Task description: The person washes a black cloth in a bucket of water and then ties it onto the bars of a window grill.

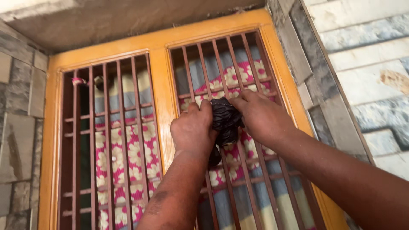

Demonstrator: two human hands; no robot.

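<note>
Crumpled black plastic bag (226, 121) is pressed against the brown metal bars (221, 85) of the right window half, between the two hands. Going from the left: a grey stone-tile wall (19, 127), then the orange wooden window frame (159, 85) with its two barred halves. Behind the bars hangs a curtain of pink cloth with cream flowers and grey-blue bands (132, 149). The left hand (194, 130) has its fingers curled together and clamped on the left side of the bag. The right hand (262, 117) grips the bag's upper right side, fingers closed on it. At far right stands a pale stone-block wall (366, 81).
</note>
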